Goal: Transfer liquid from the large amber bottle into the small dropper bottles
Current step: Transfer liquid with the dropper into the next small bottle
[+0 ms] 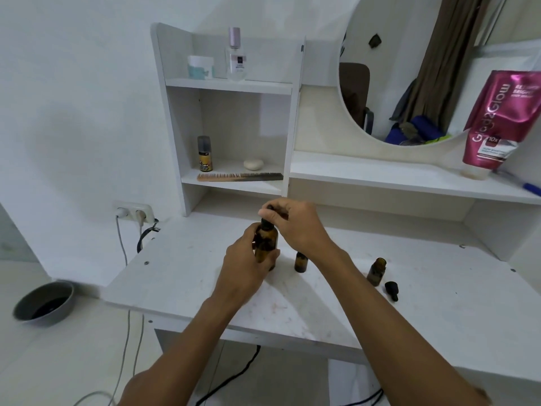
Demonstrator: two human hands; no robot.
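The large amber bottle (267, 241) stands upright on the white vanity table (409, 303). My left hand (247, 265) grips its body from the left. My right hand (295, 227) pinches the black cap (270, 212) at the bottle's top from above. One small amber dropper bottle (301, 261) stands just right of the large bottle, partly behind my right forearm. A second small bottle (377, 271) stands open farther right. Its black dropper cap (391, 290) lies on the table beside it.
A shelf unit (234, 83) at the back holds a comb, a spray can, a jar and a perfume bottle. A round mirror and a pink pouch (497, 118) stand at the back right. A grey bowl (44, 301) and cables lie on the floor at left.
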